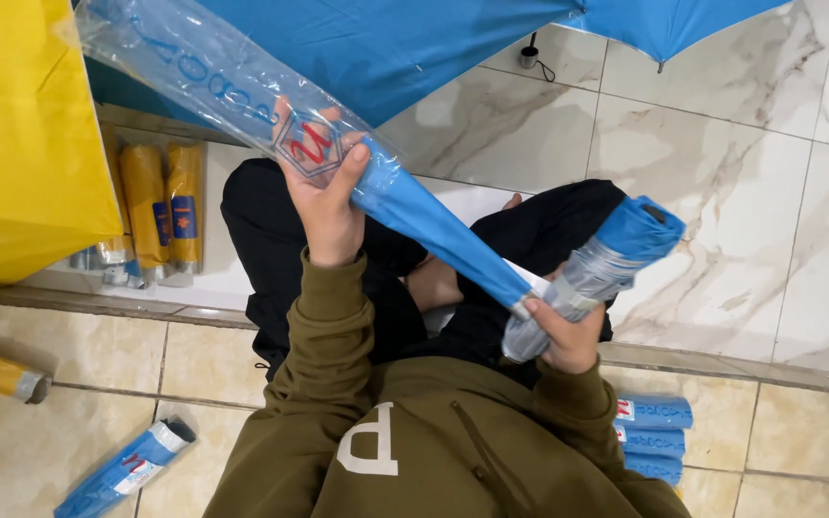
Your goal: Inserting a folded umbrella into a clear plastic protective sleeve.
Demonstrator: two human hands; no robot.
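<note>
Gripping a clear plastic sleeve (242, 91) in closed left-hand fingers (338, 182), right-hand fingers (554, 321) wrapped around a folded blue fabric umbrella (592, 273), sleeve over its tip

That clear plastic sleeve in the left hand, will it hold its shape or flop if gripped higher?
Likely floppy: the clear plastic sleeve is thin and wrinkled, creasing under the left hand. Probably slippery too, since it shines. The blue cloth inside may stiffen it somewhat.
</note>
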